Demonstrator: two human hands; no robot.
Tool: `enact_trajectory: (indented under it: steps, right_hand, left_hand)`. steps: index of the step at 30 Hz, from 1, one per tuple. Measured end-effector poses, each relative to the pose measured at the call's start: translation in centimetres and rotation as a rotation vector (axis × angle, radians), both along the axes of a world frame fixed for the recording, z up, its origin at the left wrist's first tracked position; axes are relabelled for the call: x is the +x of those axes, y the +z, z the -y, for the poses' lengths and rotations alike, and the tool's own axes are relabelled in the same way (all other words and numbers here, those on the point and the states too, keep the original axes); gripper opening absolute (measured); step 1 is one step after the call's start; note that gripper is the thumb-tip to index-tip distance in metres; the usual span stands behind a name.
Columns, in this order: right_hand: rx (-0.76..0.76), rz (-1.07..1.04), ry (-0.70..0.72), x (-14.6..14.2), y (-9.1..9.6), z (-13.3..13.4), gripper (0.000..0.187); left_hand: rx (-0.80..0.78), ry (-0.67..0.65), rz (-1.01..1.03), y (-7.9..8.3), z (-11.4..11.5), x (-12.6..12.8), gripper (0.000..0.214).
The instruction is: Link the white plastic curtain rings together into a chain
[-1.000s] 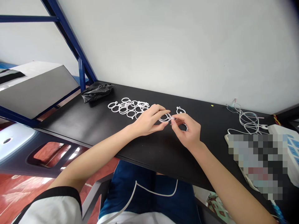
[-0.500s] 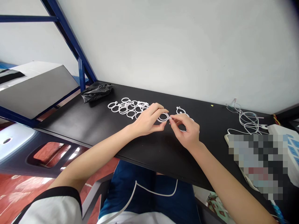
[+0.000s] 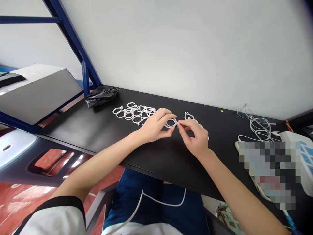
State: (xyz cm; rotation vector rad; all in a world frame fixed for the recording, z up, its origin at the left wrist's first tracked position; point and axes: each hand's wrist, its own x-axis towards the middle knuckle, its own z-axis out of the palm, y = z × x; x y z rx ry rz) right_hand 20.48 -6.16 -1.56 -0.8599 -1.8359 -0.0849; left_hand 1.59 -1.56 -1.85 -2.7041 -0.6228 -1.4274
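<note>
Between my two hands, over the black table, is a white curtain ring (image 3: 171, 127). My left hand (image 3: 156, 126) curls its fingers and thumb around the ring's left side. At the opposite side, the thumb and forefinger of my right hand (image 3: 195, 137) pinch the ring's edge, hiding its end. To the left lies a loose pile of similar white rings (image 3: 137, 120), some with small ball ends. Beyond my right hand, several more rings (image 3: 189, 115) are partly covered by it.
The black table (image 3: 80, 130) backs onto a white wall. A crumpled black plastic bag (image 3: 101, 97) lies at the far left. On the right are tangled white cables (image 3: 260, 125), a blurred-out flat object (image 3: 269, 173) and a white box (image 3: 297, 153). A white cord (image 3: 162, 203) crosses my lap.
Almost nothing differs. My right hand has shifted very slightly, and both hands keep their hold on the curtain ring.
</note>
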Motion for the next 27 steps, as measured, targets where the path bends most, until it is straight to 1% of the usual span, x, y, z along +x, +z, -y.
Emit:
enact_trajectory:
  steps: [11,19,27]
  right_hand:
    - [0.004,-0.015,0.015,0.0,0.0,-0.04,0.017]
    - [0.005,0.0,0.0,-0.13,0.16,0.06,0.013]
    - [0.01,-0.009,0.013,-0.04,0.1,0.1,0.017]
  left_hand:
    - [-0.008,0.002,-0.009,0.01,0.01,-0.04,0.034]
    - [-0.003,-0.011,-0.013,-0.1,-0.11,-0.07,0.035]
    - [-0.014,-0.017,-0.019,-0.18,-0.17,-0.21,0.036]
